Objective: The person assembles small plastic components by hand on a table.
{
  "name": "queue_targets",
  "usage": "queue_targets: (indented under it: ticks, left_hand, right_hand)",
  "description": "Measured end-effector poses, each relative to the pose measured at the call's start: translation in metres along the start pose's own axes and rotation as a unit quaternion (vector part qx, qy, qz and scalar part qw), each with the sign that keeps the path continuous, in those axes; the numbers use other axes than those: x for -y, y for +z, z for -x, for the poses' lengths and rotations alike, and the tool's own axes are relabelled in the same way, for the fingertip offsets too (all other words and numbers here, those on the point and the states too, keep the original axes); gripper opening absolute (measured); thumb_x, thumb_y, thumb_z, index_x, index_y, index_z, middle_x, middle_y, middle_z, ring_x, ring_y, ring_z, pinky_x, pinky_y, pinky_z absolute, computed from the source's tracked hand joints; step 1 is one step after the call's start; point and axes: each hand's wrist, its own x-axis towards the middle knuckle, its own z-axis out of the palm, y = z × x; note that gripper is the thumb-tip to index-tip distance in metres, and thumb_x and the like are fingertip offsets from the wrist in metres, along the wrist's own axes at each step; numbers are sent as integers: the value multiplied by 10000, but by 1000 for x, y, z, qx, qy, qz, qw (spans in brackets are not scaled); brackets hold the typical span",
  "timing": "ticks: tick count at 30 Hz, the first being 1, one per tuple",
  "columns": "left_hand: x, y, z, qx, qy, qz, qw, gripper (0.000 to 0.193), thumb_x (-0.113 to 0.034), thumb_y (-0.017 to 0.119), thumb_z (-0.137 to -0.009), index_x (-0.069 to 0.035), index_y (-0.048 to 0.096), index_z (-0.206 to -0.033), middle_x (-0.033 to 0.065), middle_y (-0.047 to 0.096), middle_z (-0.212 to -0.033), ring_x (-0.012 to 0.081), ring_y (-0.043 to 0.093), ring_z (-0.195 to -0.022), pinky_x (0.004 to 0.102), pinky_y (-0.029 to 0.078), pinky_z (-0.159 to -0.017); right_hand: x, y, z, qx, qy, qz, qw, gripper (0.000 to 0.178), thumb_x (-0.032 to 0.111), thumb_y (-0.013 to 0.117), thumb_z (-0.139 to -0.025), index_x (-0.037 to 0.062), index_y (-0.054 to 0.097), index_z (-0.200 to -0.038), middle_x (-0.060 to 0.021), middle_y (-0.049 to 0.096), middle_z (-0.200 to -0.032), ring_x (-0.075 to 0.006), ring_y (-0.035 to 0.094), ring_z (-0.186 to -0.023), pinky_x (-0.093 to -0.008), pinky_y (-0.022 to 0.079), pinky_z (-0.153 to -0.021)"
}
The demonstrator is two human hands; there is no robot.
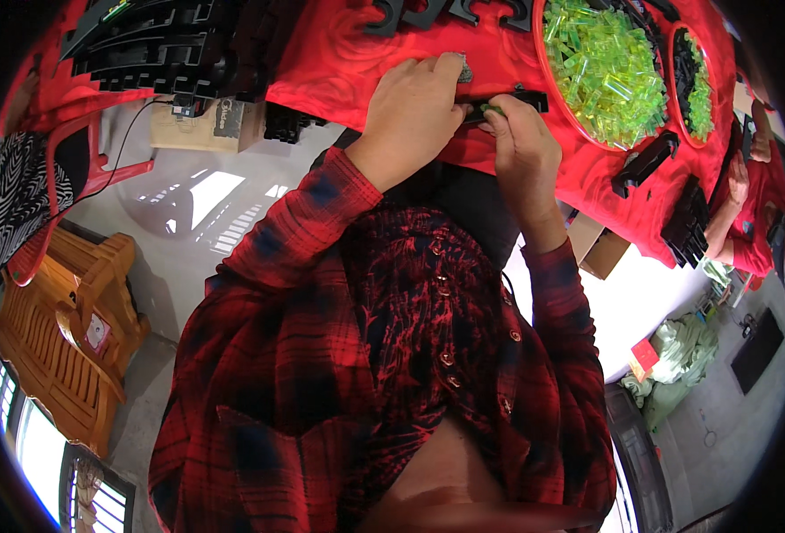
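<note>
My left hand [416, 108] is closed over a long black plastic part [533, 100] at the near edge of the red-covered table. Its fingers hide much of that part. Between the thumb and fingers of my right hand [527, 147] is a small green plastic piece [494, 110], held against the black part. Just beyond my left fingertips lies a small grey object [465, 69], partly covered by the hand. To the right stands a round red tray [541, 55] heaped with yellow-green clear plastic pieces [604, 75].
Black plastic parts [170, 49] are piled at the far left, and black hooked parts [423, 11] lie at the back. A smaller red tray [677, 98] and loose black parts [646, 164] are on the right. Another person's hands [737, 182] show at the far right.
</note>
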Motion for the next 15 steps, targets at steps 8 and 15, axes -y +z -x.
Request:
queue_targets:
  ticks: [8,15]
  left_hand:
    - [1,-7,1,16,32,-16,999,310,-141,733,-820,-23,598,-1073,133,663,-896,342,632,-892,438,496,-776]
    - [-2,-16,4,26,50,1,998,243,-148,662,-891,0,601,-1074,166,666,-930,358,636,-917,449,494,-795]
  right_hand:
    - [4,1,12,-62,72,-159,983,145,-9,614,-949,-31,611,-1093,-146,676,-991,-218,706,-750,-317,585,-691]
    - [13,-7,13,-138,160,-212,954,158,39,581,-995,-10,589,-1145,-118,702,-1012,-152,697,-731,-278,573,-672]
